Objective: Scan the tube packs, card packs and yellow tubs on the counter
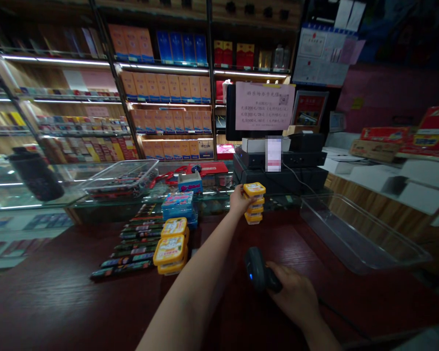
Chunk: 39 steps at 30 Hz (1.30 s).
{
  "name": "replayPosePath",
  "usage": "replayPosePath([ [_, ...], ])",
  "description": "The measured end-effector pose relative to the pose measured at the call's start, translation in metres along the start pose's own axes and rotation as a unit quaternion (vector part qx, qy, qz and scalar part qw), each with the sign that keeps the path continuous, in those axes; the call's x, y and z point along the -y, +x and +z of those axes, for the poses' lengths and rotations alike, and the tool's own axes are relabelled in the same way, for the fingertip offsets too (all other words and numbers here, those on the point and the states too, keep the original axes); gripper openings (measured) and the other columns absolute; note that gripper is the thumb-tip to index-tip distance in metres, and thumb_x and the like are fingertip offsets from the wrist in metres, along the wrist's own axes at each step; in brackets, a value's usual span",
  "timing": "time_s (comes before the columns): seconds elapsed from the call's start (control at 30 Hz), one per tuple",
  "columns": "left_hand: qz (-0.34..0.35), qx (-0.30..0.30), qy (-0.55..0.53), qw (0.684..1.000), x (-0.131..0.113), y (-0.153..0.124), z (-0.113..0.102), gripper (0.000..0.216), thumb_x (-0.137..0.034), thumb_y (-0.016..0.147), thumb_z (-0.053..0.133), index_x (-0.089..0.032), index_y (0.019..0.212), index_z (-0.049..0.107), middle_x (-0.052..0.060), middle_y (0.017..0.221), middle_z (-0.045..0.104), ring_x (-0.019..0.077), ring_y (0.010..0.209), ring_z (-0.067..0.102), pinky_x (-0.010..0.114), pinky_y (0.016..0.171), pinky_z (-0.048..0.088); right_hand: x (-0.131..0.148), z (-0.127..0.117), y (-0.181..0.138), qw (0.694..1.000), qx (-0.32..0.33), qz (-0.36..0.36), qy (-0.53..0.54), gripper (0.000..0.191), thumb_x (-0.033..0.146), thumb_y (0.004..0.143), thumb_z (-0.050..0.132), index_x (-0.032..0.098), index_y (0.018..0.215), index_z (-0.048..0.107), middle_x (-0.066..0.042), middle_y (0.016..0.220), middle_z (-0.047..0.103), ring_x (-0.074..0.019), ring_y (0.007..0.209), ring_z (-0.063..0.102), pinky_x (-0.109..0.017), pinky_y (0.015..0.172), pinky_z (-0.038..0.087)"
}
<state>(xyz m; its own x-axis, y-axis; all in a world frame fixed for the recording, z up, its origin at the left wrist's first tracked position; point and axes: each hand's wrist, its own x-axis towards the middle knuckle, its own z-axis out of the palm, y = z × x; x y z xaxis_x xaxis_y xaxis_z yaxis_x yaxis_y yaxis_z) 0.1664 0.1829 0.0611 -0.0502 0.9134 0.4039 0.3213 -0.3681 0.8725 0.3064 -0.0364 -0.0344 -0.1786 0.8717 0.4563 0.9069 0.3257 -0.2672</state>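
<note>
My left hand (238, 199) reaches forward over the dark red counter (58, 292) and grips a stack of yellow snack packs (254, 203), held upright near the counter's far edge. My right hand (295, 295) is closed round the handle of a black barcode scanner (258, 274), whose blue light shows; its cable runs off to the right. Two more short stacks of the same yellow packs (171, 246) lie left of my left arm, beside a row of long dark packets (133, 248) and a pile of blue packets (178, 204).
A till with a screen and a pink notice (265, 105) stands behind the held stack. A see-through plastic tray (358, 234) sits at the right, another tray (122, 178) on the glass case at the left. Shelves of boxed goods fill the back wall.
</note>
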Motion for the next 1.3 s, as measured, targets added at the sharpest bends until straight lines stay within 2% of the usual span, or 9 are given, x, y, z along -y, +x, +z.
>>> replayPosePath([
  [0.1,0.002,0.005,-0.095,0.995,0.010,-0.001,0.005,0.058,-0.013,0.061,0.076,-0.016,0.114,0.053,0.011,0.111,0.064,0.0214,0.099,0.062,0.033,0.083,0.048,0.000,-0.002,0.001,1.000,0.007,-0.007,0.006,0.035,0.020,0.078,0.053,0.023,0.111,0.062,-0.004,0.099,0.072,-0.0191,0.085,0.067,-0.028,0.074,0.050],
  [0.2,0.020,0.009,-0.107,0.994,0.011,-0.002,0.009,0.052,-0.011,0.065,0.072,-0.015,0.114,0.054,0.012,0.114,0.063,0.0212,0.102,0.061,0.034,0.087,0.048,-0.001,-0.003,0.000,1.000,0.016,-0.012,0.006,0.035,0.021,0.079,0.053,0.022,0.112,0.061,-0.005,0.101,0.071,-0.0197,0.087,0.067,-0.029,0.077,0.050],
  [0.47,0.005,-0.045,0.051,0.998,0.013,-0.031,-0.014,0.056,-0.020,0.066,0.073,-0.016,0.119,0.054,0.013,0.116,0.059,0.0243,0.108,0.056,0.038,0.093,0.043,-0.009,0.005,-0.004,0.999,-0.016,-0.045,0.013,0.042,0.024,0.080,0.053,0.021,0.121,0.057,-0.007,0.108,0.070,-0.0200,0.092,0.067,-0.031,0.080,0.051],
  [0.7,0.088,-0.046,0.157,0.983,0.002,-0.096,-0.068,0.038,-0.021,0.072,0.066,-0.019,0.110,0.059,0.009,0.105,0.060,0.0224,0.103,0.055,0.037,0.093,0.043,-0.012,0.008,-0.011,0.999,-0.019,-0.035,-0.014,0.039,0.027,0.082,0.051,0.025,0.120,0.057,-0.004,0.110,0.069,-0.0213,0.092,0.067,-0.031,0.072,0.053],
  [0.9,0.146,-0.062,0.334,0.929,-0.014,-0.149,-0.136,0.024,-0.022,0.081,0.056,-0.024,0.105,0.061,0.007,0.108,0.057,0.0238,0.105,0.050,0.039,0.095,0.039,-0.008,0.002,-0.014,0.998,-0.023,-0.032,-0.044,0.038,0.029,0.082,0.050,0.025,0.119,0.058,-0.004,0.109,0.070,-0.0212,0.089,0.068,-0.031,0.069,0.052],
  [1.03,0.103,-0.129,0.413,0.896,-0.012,-0.177,-0.170,0.030,-0.031,0.081,0.059,-0.027,0.111,0.059,0.009,0.119,0.053,0.0283,0.116,0.043,0.044,0.101,0.033,-0.003,-0.004,-0.015,0.998,-0.017,-0.020,-0.061,0.036,0.030,0.085,0.047,0.024,0.118,0.059,-0.004,0.107,0.070,-0.0217,0.088,0.069,-0.032,0.069,0.052],
  [1.13,0.025,-0.185,0.420,0.888,-0.002,-0.189,-0.185,0.059,-0.041,0.071,0.069,-0.022,0.123,0.050,0.013,0.125,0.047,0.0329,0.121,0.039,0.048,0.102,0.031,-0.004,-0.005,-0.015,0.998,-0.013,-0.027,-0.063,0.036,0.032,0.085,0.048,0.023,0.118,0.059,-0.004,0.106,0.071,-0.0219,0.088,0.069,-0.031,0.068,0.052],
  [1.2,-0.016,-0.194,0.392,0.899,0.007,-0.192,-0.193,0.074,-0.045,0.066,0.073,-0.018,0.128,0.044,0.014,0.122,0.048,0.0332,0.118,0.042,0.049,0.101,0.034,-0.006,-0.005,-0.015,0.997,-0.012,-0.035,-0.066,0.036,0.033,0.084,0.050,0.024,0.118,0.059,-0.003,0.105,0.071,-0.0214,0.087,0.069,-0.030,0.066,0.052],
  [1.3,-0.023,-0.177,0.322,0.930,0.021,-0.192,-0.199,0.079,-0.043,0.063,0.076,-0.016,0.128,0.040,0.013,0.116,0.051,0.0293,0.113,0.047,0.044,0.096,0.040,-0.009,-0.004,-0.015,0.996,-0.020,-0.044,-0.072,0.036,0.033,0.083,0.052,0.025,0.118,0.059,-0.003,0.105,0.071,-0.0205,0.085,0.069,-0.029,0.064,0.052],
])
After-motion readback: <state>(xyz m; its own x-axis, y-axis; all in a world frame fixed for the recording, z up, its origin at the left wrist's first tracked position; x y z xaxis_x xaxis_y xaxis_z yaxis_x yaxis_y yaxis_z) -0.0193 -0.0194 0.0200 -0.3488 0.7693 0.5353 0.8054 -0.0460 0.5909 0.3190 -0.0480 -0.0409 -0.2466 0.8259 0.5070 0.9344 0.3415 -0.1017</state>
